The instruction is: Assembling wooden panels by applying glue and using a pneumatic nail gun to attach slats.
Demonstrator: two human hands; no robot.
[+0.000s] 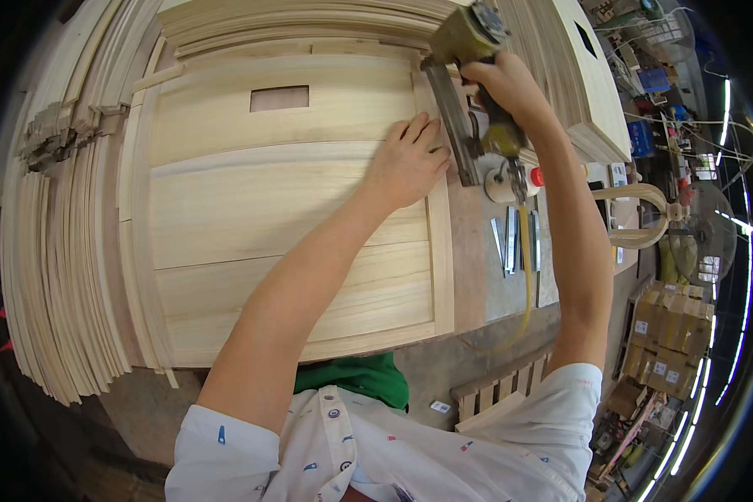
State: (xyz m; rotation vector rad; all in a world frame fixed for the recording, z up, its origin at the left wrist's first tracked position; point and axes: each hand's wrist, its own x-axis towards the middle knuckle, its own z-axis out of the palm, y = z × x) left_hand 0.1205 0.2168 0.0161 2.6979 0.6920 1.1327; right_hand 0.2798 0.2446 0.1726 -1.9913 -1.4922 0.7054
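Note:
A pale wooden panel (293, 209) made of wide boards lies flat before me, with a rectangular cutout in its far board and narrow strips along its edges. My left hand (407, 161) rests on the panel near its right edge strip (440, 268), fingers slightly bent and apart, holding nothing. Gripped in my right hand (510, 88) is a pneumatic nail gun (470, 40), raised at the panel's far right corner. Its long magazine slants down close to my left fingertips. The gun's nose is partly hidden. A yellow air hose (525, 251) hangs from its handle.
Stacked wooden strips (63, 276) line the left side. More boards (552, 75) are piled at the far side and far right. Right of the panel are a white bottle (501, 184) with a red cap and metal nail strips (510, 238). Cardboard boxes (669, 335) stand farther right.

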